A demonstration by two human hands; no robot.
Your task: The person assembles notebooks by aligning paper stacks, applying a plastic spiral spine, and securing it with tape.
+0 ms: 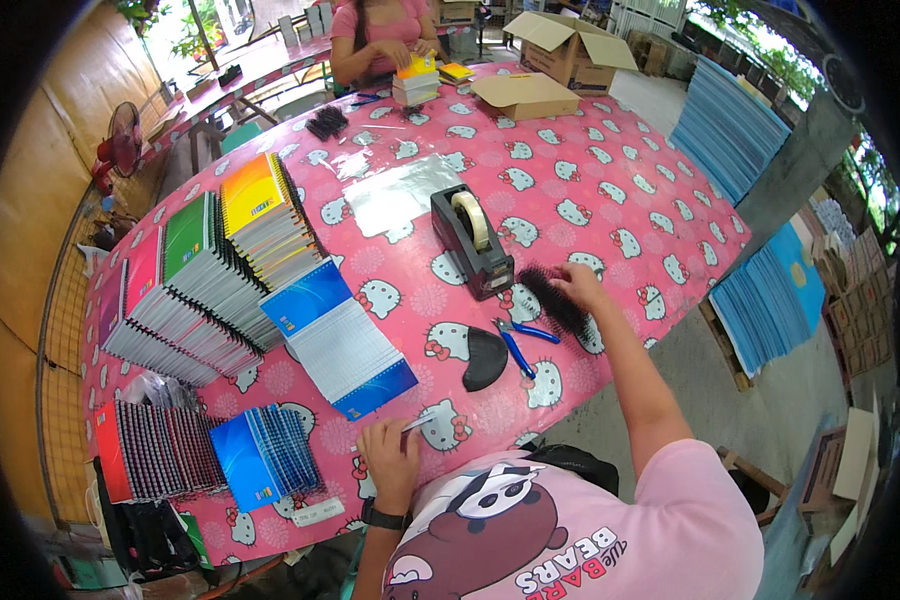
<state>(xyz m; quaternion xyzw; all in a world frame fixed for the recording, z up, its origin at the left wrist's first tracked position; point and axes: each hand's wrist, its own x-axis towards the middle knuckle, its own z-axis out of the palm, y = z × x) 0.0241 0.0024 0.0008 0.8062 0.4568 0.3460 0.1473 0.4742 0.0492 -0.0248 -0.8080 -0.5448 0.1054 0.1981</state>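
My left hand [390,462], with a dark watch at its wrist, is closed at the table's near edge on a thin pale strip [419,422]; its kind is unclear. My right hand [582,288] reaches out to a bundle of black spiral binding coils [555,303], its fingers curled on the far end. Left of the coils stands a black tape dispenser [485,262] with a roll. Blue-handled cutting pliers [518,345] lie beside a black rounded pouch [485,360]. Nearest my left hand is an unbound notebook stack [345,340], lined pages between blue covers.
Stacks of spiral notebooks with yellow [258,195], green [188,235], red [120,450] and blue covers [245,460] fill the table's left. Clear plastic sheets [395,195] lie mid-table. Across it, a person in pink [385,35] handles small yellow-covered pads [416,80] near an open carton [565,55].
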